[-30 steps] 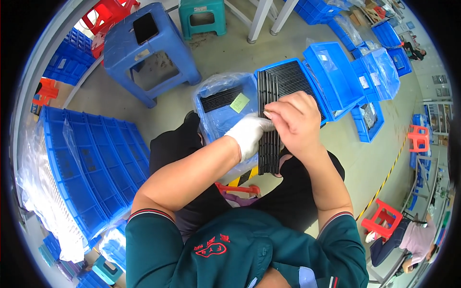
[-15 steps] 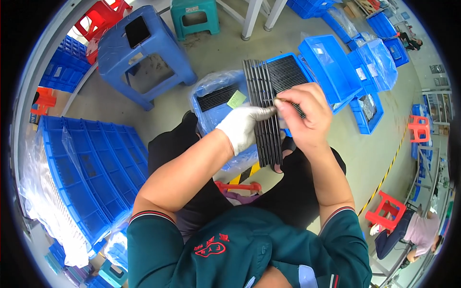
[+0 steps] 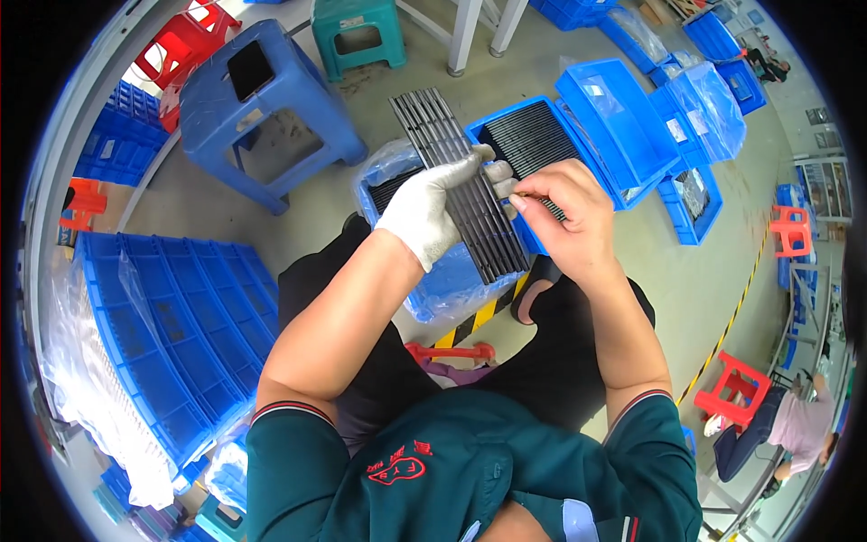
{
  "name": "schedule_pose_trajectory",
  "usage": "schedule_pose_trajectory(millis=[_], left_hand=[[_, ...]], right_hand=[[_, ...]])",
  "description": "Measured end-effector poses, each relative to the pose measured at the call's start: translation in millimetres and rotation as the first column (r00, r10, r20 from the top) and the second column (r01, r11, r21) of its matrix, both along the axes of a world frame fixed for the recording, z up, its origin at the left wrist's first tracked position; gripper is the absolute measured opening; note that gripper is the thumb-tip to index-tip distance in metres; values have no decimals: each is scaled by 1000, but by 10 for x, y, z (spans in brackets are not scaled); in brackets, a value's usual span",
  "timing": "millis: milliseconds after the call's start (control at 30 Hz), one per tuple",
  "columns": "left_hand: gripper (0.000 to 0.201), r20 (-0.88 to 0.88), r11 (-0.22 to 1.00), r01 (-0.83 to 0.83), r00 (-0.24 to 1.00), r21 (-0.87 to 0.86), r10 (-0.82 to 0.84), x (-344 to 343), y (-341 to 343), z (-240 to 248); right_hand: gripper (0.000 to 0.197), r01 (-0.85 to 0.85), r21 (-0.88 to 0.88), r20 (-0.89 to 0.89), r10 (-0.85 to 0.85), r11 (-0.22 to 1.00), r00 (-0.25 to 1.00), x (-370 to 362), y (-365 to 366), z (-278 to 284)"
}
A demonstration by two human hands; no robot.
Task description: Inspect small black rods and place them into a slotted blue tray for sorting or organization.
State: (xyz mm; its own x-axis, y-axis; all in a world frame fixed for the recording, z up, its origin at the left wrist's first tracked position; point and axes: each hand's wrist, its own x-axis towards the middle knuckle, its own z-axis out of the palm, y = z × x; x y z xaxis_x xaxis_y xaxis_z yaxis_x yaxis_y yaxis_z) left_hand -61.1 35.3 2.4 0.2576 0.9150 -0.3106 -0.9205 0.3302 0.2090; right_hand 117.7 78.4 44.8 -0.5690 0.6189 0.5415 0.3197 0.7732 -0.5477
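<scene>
My left hand [image 3: 423,215], in a white glove, grips a flat bundle of slim black rods [image 3: 465,203]. The rods slant from upper left to lower right, with the thumb across their near face and the gloved fingertips showing past their right side. Close to those fingertips is my bare right hand [image 3: 578,217], its thumb and forefinger pinched together; what lies between them is too small to make out. Below the bundle, a blue crate [image 3: 508,112] holds rows of similar black rods. Another blue crate lined with clear plastic [image 3: 388,155] is partly hidden by my left hand and the bundle.
A blue stool [image 3: 212,108] with a dark flat device [image 3: 250,70] stands at the far left, beside a green stool [image 3: 361,36]. Stacked blue crates [image 3: 172,334] rise at my left. More blue bins [image 3: 619,122] lie to the right. Near a red stool [image 3: 733,388] is another person [image 3: 795,425].
The rod bundle has tipped, its far end swinging left. Gloved fingertips now show at its right side. A green note on the lined crate is now hidden. My right hand stays pinched.
</scene>
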Motion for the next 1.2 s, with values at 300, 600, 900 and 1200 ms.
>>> schedule_pose_trajectory(millis=[300, 600, 900, 1200], left_hand=[[20, -136, 994, -72, 989, -77, 62, 28, -6, -1], [18, -101, 997, -28, 995, -67, 21, 18, -25, -8], [17, -153, 990, -55, 988, -129, 35, 70, -21, 9], [17, -245, 985, -112, 966, -128, 78, 89, -22, -76]], right_hand=[[16, -73, 195, 131, 48, 978, 990, -83, -29, 54], [15, -110, 171, 202, 74, 979, 977, -71, -7, 63], [16, -65, 26, 80, 63, 998, 995, -82, 11, -37], [13, -114, 297, 202, 54, 948, 978, -185, -96, -6]])
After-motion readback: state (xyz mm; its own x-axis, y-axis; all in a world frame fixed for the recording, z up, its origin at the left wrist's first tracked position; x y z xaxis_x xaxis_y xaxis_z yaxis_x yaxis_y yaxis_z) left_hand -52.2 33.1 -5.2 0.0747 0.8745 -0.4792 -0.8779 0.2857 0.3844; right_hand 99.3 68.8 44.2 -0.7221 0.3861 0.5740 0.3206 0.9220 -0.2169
